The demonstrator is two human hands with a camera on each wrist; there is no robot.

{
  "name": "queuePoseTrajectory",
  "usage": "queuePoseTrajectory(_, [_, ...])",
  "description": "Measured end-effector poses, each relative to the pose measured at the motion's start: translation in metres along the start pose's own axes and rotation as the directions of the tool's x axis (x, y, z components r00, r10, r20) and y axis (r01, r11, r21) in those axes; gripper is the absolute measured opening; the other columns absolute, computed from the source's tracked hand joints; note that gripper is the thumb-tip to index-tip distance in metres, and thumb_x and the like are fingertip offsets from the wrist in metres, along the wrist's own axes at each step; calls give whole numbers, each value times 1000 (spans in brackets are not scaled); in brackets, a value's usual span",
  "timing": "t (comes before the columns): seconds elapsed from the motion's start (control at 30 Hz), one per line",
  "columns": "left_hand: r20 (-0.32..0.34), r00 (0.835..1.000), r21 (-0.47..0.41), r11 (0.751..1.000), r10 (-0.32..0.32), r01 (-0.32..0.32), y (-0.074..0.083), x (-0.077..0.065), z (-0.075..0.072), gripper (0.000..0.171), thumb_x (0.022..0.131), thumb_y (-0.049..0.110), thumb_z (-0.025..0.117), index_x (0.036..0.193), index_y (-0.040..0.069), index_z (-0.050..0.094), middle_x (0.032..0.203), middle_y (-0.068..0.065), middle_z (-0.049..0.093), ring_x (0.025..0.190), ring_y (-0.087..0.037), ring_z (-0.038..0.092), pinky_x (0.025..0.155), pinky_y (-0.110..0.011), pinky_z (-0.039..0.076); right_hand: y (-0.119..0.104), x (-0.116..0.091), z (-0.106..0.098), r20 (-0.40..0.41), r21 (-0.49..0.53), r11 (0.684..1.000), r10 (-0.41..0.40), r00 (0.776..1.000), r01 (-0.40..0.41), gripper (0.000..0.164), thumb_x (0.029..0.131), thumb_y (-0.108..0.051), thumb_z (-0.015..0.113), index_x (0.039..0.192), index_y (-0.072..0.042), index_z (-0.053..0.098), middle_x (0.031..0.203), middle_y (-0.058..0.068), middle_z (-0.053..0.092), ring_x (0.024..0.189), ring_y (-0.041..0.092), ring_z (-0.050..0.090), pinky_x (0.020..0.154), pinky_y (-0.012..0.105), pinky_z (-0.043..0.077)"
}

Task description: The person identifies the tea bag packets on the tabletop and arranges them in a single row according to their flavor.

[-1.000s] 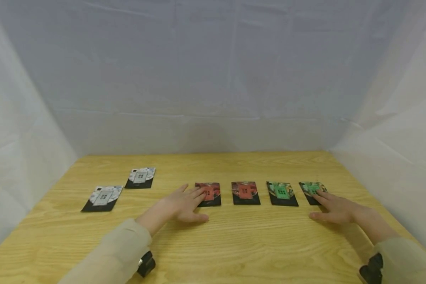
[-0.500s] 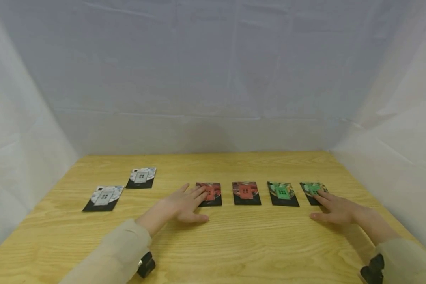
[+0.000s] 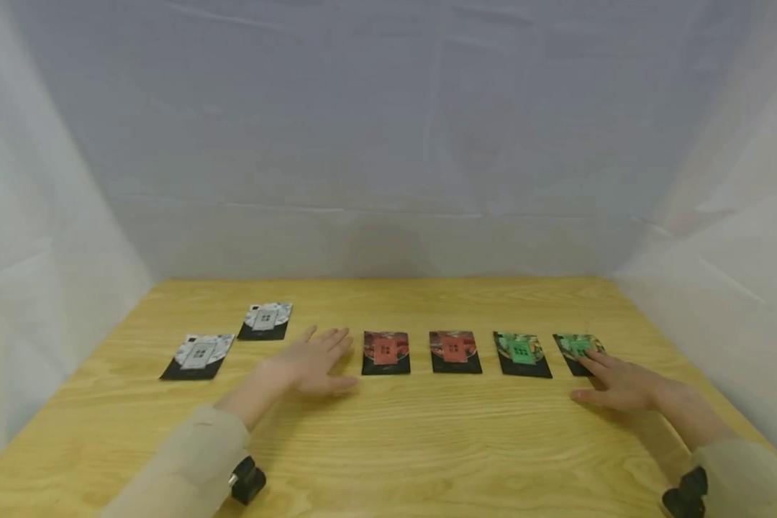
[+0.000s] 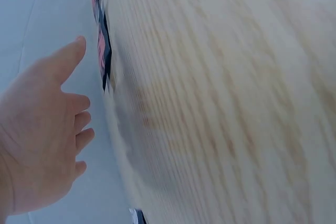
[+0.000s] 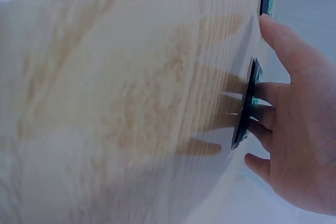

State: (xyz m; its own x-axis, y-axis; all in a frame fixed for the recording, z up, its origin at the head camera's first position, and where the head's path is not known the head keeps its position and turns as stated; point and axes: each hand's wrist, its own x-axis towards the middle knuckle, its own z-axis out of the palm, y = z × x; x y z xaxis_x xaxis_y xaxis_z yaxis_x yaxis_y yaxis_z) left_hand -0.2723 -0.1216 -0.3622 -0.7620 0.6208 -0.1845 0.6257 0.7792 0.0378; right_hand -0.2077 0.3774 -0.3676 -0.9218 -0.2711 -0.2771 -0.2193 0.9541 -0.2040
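My left hand (image 3: 314, 362) hovers low over the table with fingers spread, just left of the nearer red-and-black packet (image 3: 385, 353). In the left wrist view that hand (image 4: 44, 129) holds nothing and is apart from the packets. The fingertips of my right hand (image 3: 624, 383) rest on the rightmost green-and-black packet (image 3: 578, 347), covering part of it. From the right wrist, several fingers touch the top of this flat packet (image 5: 247, 106). Beside it lie another green packet (image 3: 521, 353) and a second red packet (image 3: 455, 352), all in one row.
Two white-and-black packets lie at the left, one nearer (image 3: 198, 357) and one farther back (image 3: 265, 321). The wooden table (image 3: 427, 453) is bounded by white sheeting (image 3: 388, 144) at the back and both sides. Each sleeve carries a black wrist device (image 3: 248, 480).
My left hand has come off the left red packet and moved left, uncovering it. The right hand stays on the rightmost green packet. The head view has shifted slightly.
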Motion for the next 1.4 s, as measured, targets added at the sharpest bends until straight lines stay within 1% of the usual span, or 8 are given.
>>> queuePoseTrajectory(0.17, [-24,998,-31,998,-60,59,-19,-11,1,80,93,57,39,147,1,21,152,-17,15,139,-32,14,111,-53,3,0,-1,0,4,6,1000,2,1000,-2,85,89,-53,52,139,12,30,142,39,16,124,60,20,90,72,25])
queuePoseTrajectory(0.4, [-42,986,-113,981,-163,157,-46,-32,-4,80,94,55,40,147,-1,19,152,-19,14,138,-36,13,109,-56,2,-2,0,-2,11,7,1000,-2,1000,2,84,90,-53,51,139,12,29,141,40,16,123,60,21,89,72,26])
queuePoseTrajectory(0.57, [-55,979,-121,975,-196,188,-63,-39,-5,81,94,55,40,145,-5,21,150,-25,15,137,-40,13,107,-60,2,-1,-2,-2,24,13,1000,3,1000,-3,84,89,-52,52,139,12,29,141,40,17,124,60,20,89,72,26])
queuePoseTrajectory(0.63, [-50,976,-131,970,-213,205,-69,-41,-5,82,94,55,40,145,-5,20,150,-26,14,137,-42,12,107,-61,1,-1,-2,-2,24,13,1000,4,1000,-4,84,90,-53,51,139,12,29,141,39,17,124,60,20,90,72,25])
queuePoseTrajectory(0.77, [-17,966,-151,956,-259,253,-79,-44,-6,84,93,57,39,145,-6,18,149,-29,12,136,-45,10,106,-61,2,-1,-2,-2,20,13,1000,7,1000,-7,85,90,-53,51,140,11,28,142,39,16,124,60,20,89,72,26])
queuePoseTrajectory(0.87, [5,960,-158,948,-280,277,-85,-44,-6,85,93,58,39,145,-7,18,149,-30,11,135,-46,10,106,-62,3,-2,-1,-2,13,11,1000,5,1000,-5,85,89,-53,51,140,11,29,142,39,17,124,59,21,89,72,26])
queuePoseTrajectory(1.13, [46,952,-175,936,-302,306,-96,-43,-2,88,92,59,40,144,-9,19,147,-32,10,134,-48,10,104,-64,3,-2,0,-3,3,-1,1000,3,1000,-3,84,89,-54,51,140,10,30,142,38,18,124,59,21,90,72,25])
queuePoseTrajectory(1.4, [69,952,-169,937,-299,307,-99,-39,0,89,92,58,39,141,-14,21,145,-35,15,132,-50,14,104,-65,7,-1,0,-2,12,5,1000,1,1000,-1,84,89,-53,51,140,11,30,142,38,18,125,58,21,91,71,25])
